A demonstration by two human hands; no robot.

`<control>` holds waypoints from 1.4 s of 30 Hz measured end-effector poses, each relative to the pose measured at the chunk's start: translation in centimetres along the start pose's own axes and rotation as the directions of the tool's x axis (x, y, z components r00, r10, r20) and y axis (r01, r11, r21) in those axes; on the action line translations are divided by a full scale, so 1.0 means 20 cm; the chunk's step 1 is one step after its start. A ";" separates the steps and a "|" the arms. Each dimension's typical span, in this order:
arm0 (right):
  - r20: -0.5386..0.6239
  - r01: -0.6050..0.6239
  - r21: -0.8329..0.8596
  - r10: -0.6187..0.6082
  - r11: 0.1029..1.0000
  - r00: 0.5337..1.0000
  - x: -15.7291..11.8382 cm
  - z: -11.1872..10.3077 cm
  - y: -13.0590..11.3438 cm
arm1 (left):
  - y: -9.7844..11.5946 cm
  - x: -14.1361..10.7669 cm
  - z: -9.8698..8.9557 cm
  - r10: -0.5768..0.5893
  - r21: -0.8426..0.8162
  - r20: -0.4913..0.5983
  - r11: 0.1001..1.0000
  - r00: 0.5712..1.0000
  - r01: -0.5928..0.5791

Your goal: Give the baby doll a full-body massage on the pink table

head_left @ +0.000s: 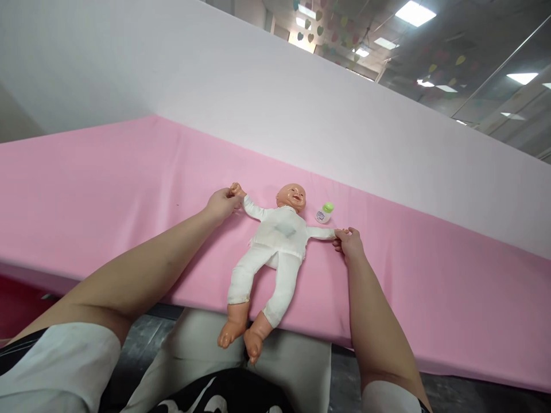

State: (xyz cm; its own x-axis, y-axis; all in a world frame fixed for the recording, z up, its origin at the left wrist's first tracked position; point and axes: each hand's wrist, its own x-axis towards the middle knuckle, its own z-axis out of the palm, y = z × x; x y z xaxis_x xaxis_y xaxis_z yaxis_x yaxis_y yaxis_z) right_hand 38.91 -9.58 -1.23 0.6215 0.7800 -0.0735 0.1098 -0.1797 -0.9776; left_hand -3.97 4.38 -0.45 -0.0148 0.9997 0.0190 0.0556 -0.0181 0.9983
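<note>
A baby doll with a white cloth body lies face up, its head toward the wall and its feet over the near edge. My left hand is closed around the doll's hand on the left side, holding that arm out and up. On the other side, my right hand pinches the doll's other hand, and that arm is stretched straight out. Beside the doll's head lies a small white bottle with a green cap, tilted on the cloth and touched by neither hand.
Pink cloth covers the long table under the doll. A white wall rises behind it. Past the wall, glass panels and ceiling lights show at upper right. My legs are close under the front edge.
</note>
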 end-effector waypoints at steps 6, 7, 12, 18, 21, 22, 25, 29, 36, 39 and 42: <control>-0.010 0.246 0.024 -0.246 0.969 0.969 -0.09 0.04 -0.05 | 0.08 -0.11 0.03 0.209 0.215 0.065 0.952 0.976 -0.218; -0.012 0.354 0.018 -0.354 0.935 0.935 -0.13 0.05 -0.07 | 0.10 -0.14 0.04 0.255 0.228 0.108 0.934 0.961 -0.274; 0.176 0.738 -0.137 -0.717 0.661 0.675 -0.36 0.15 -0.18 | 0.16 -0.28 0.11 0.403 0.315 0.356 0.798 0.843 -0.514; 0.566 0.951 -0.262 -0.772 0.163 0.288 -0.54 0.28 -0.21 | 0.15 -0.31 0.14 0.511 0.317 0.611 0.541 0.604 -0.779; 0.604 0.958 -0.270 -0.758 0.096 0.246 -0.55 0.32 -0.20 | 0.13 -0.30 0.14 0.527 0.316 0.632 0.493 0.568 -0.810; 0.597 0.956 -0.272 -0.759 0.113 0.260 -0.54 0.32 -0.19 | 0.13 -0.30 0.14 0.526 0.322 0.628 0.495 0.573 -0.807; 0.532 0.923 -0.284 -0.758 0.259 0.377 -0.50 0.29 -0.19 | 0.12 -0.29 0.14 0.509 0.355 0.582 0.543 0.635 -0.761; 0.356 0.785 -0.277 -0.699 0.555 0.620 -0.42 0.21 -0.18 | 0.12 -0.28 0.13 0.462 0.375 0.441 0.684 0.769 -0.626; 0.027 0.270 -0.165 -0.269 0.949 0.963 -0.15 0.06 -0.07 | 0.10 -0.17 0.08 0.298 0.378 0.124 0.868 0.947 -0.323; 0.043 0.026 -0.141 -0.021 0.990 0.999 -0.07 0.02 -0.02 | 0.08 -0.09 0.03 0.206 0.519 -0.035 0.840 0.978 -0.158; 0.055 -0.030 -0.115 0.036 0.993 0.998 -0.04 0.01 0.00 | 0.05 -0.03 0.00 0.031 0.436 -0.092 0.900 0.995 0.012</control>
State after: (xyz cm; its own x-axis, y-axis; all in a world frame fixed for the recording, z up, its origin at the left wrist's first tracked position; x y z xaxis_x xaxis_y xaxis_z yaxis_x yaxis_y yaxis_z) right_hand 38.25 -10.19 -1.18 0.5818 0.8045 -0.1194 0.1801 -0.2706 -0.9457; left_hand -3.88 3.82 0.47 -0.1048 0.9930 0.0548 0.4849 0.0029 0.8746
